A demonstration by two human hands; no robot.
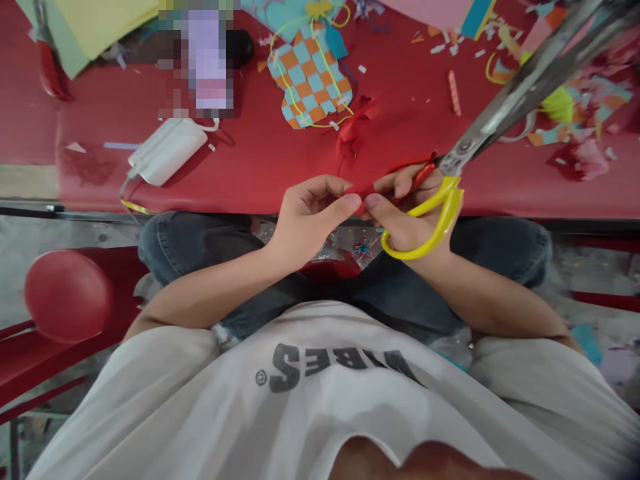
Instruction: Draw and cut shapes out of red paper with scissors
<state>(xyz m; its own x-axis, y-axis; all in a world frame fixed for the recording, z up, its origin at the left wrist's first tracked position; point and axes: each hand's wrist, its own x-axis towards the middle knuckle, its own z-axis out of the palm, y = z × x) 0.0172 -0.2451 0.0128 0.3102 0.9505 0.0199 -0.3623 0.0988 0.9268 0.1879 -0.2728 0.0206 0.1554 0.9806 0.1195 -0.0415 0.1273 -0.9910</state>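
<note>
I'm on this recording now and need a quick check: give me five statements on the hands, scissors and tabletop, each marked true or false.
1. The left hand and right hand pinch a red piece. True.
2. The scissors have yellow handles. True.
3. The scissors' blades point toward the person. False: they point away.
4. The white box lies left of the checked piece. True.
5. The checked piece is pink and green. False: orange and light blue.
</note>
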